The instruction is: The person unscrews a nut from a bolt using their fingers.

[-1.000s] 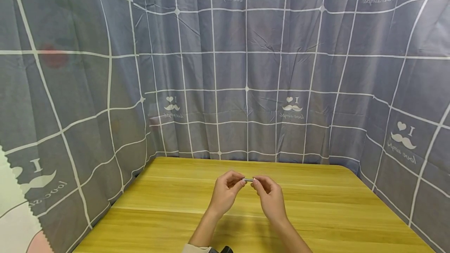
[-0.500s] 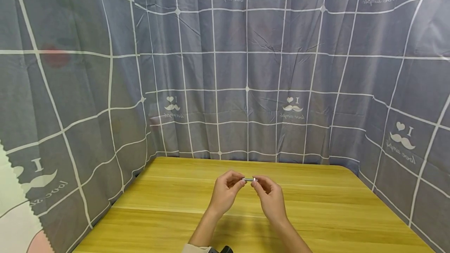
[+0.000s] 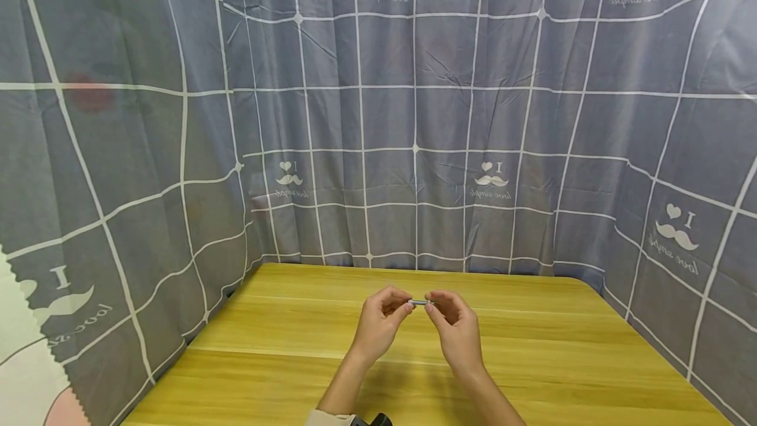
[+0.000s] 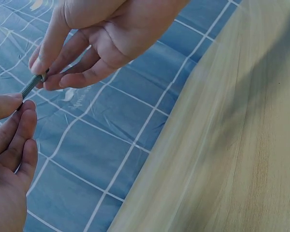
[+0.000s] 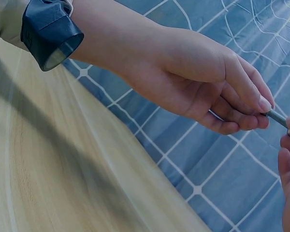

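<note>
A threaded rod [image 3: 420,302] lies between left hand [image 3: 378,324] and right hand [image 3: 460,334] — above the table [image 3: 284,321], curtain [image 3: 443,117] behind and alongside.

Worktop [image 3: 284,321], one, as it stands before me: yellow wood-grain surface, flat, paler streaks running side to side; far corners rounded, far edge nearly straight. Directly on it: soft dark shadows [image 3: 387,383], near middle part, outlines blurred.
</note>
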The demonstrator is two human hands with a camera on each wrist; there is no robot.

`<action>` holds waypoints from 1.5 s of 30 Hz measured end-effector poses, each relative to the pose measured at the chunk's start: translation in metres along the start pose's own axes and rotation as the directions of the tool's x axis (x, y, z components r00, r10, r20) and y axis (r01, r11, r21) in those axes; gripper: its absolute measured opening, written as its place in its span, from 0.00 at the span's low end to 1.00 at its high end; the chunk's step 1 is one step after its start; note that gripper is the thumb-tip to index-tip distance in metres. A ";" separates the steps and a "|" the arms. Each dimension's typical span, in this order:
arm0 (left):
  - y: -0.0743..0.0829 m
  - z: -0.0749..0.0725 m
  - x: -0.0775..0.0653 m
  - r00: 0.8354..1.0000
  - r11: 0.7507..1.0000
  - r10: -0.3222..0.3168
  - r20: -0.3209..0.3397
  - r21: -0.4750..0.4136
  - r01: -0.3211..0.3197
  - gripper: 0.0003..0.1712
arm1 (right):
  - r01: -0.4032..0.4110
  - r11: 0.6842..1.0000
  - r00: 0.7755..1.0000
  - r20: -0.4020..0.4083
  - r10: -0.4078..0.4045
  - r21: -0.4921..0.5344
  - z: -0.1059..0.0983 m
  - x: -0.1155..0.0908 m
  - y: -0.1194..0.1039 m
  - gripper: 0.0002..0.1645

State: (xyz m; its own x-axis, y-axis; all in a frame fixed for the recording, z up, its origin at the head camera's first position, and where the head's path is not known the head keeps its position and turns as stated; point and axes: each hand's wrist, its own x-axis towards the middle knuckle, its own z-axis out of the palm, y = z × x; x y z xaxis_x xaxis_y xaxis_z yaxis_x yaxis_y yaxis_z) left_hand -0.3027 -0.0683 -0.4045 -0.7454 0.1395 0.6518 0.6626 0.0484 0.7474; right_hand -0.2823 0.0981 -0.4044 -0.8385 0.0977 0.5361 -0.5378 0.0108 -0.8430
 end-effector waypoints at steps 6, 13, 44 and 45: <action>0.001 0.000 0.000 1.000 1.000 -0.006 -0.005 0.007 0.006 0.05 | -0.051 0.998 0.999 0.013 0.051 -0.042 0.000 0.001 0.001 0.18; -0.001 -0.001 0.000 1.000 1.000 0.003 -0.010 0.014 -0.003 0.04 | -0.082 0.995 0.996 0.011 0.083 -0.063 -0.001 0.001 0.000 0.13; -0.001 0.000 0.000 1.000 1.000 -0.006 -0.008 0.019 0.006 0.05 | -0.098 0.994 0.994 0.040 0.100 -0.041 -0.003 0.003 -0.001 0.15; -0.002 0.000 0.000 1.000 1.000 -0.007 -0.006 0.019 0.007 0.05 | -0.094 0.995 0.995 0.042 0.096 -0.038 -0.003 0.004 -0.001 0.15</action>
State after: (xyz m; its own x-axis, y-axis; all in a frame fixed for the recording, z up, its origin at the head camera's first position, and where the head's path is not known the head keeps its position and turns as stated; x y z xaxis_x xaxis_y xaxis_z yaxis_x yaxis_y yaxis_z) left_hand -0.3040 -0.0686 -0.4054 -0.7506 0.1328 0.6473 0.6585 0.0682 0.7495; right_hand -0.2846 0.1015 -0.4021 -0.8891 0.0563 0.4543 -0.4526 0.0396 -0.8908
